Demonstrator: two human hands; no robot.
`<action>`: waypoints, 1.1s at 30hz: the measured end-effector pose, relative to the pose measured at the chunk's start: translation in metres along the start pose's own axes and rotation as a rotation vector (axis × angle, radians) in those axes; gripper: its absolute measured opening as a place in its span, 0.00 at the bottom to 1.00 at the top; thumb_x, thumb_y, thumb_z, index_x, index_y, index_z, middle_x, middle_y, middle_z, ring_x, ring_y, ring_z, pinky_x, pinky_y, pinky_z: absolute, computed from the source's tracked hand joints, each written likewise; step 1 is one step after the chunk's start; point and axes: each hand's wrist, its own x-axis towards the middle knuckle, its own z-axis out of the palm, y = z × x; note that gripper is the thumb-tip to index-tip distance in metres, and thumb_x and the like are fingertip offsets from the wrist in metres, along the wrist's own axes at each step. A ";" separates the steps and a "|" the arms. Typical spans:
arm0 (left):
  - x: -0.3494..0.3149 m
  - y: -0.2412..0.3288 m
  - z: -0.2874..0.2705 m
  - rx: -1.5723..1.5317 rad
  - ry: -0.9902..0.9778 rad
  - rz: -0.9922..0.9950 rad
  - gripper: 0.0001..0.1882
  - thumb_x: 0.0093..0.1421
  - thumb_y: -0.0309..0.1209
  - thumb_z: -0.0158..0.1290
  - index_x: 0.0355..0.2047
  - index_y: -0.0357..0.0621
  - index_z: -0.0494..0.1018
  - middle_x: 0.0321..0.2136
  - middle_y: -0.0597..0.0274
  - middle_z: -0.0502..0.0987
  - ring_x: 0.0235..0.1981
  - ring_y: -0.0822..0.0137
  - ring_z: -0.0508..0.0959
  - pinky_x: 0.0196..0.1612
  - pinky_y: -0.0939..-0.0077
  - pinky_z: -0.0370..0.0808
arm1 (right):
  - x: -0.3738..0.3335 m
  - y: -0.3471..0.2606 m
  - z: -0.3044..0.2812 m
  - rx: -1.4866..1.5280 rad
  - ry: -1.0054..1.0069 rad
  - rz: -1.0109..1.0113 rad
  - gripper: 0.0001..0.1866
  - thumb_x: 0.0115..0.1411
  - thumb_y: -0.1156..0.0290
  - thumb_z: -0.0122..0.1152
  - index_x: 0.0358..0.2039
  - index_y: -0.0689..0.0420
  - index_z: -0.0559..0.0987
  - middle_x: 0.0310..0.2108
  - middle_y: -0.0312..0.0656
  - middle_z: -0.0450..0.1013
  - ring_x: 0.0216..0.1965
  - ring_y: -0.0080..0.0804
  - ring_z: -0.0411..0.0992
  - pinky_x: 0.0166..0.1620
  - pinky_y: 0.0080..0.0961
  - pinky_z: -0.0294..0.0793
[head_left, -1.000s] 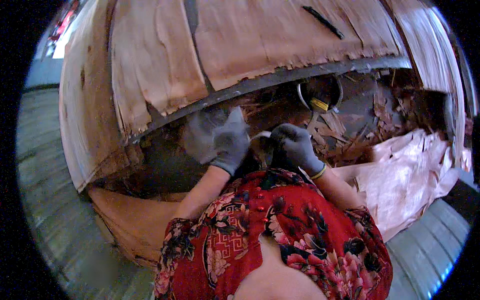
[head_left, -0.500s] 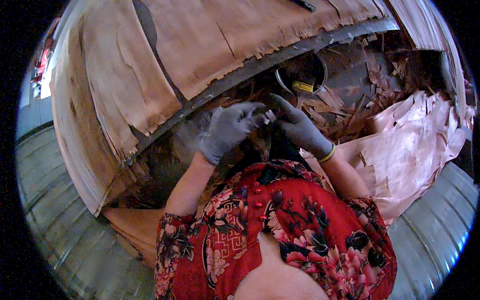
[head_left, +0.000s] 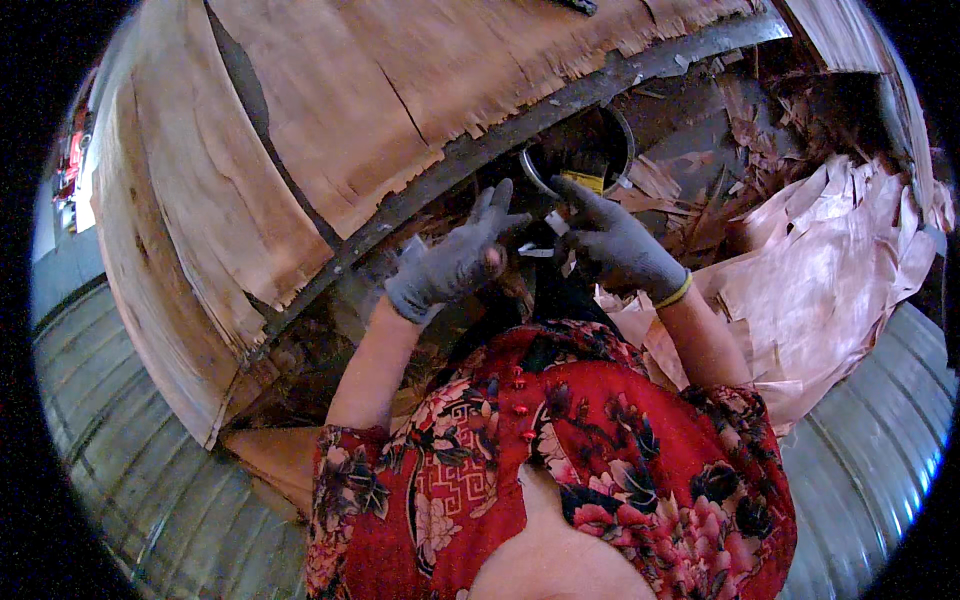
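Both hands have drawn apart over the last half second: the left hand (head_left: 450, 260) now spreads the fingers that were bunched close to the right hand (head_left: 625, 250), and the whole view has swung, so the metal ring (head_left: 630, 145) shows farther left than before. Taking that ring as the mark, the bench (head_left: 690, 65) runs along its far side, its grey edge passing just beyond the rim, and brown veneer sheets (head_left: 330, 130) with ragged ends lie on top. Ribbed grey floor (head_left: 190, 510) shows well apart from the ring, to the near left and near right. Nearer than the floor, a pinkish heap of veneer (head_left: 820, 280) spreads to the ring's right. On its near side is the person's red floral shirt (head_left: 560, 400). Both hands wear grey gloves; the left grip is open and holds nothing visible, to the near left of the ring, while the right has its forefinger reaching up close to the rim. Broken veneer scraps (head_left: 715, 200) litter the space right of the ring. A yellow piece (head_left: 583, 182) shows within its near part. Smallest, a white strip (head_left: 537, 252) sits nearer than the ring, between the hands, by the right fingertips; whether that grip pinches it, I cannot tell.
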 end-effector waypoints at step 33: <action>0.056 -0.005 0.016 -0.195 0.279 -0.493 0.10 0.53 0.29 0.50 0.20 0.36 0.74 0.14 0.64 0.72 0.14 0.75 0.70 0.19 0.80 0.66 | 0.007 -0.033 -0.148 -1.087 0.216 -0.151 0.10 0.45 0.72 0.60 0.30 0.59 0.77 0.25 0.44 0.73 0.30 0.32 0.72 0.34 0.24 0.70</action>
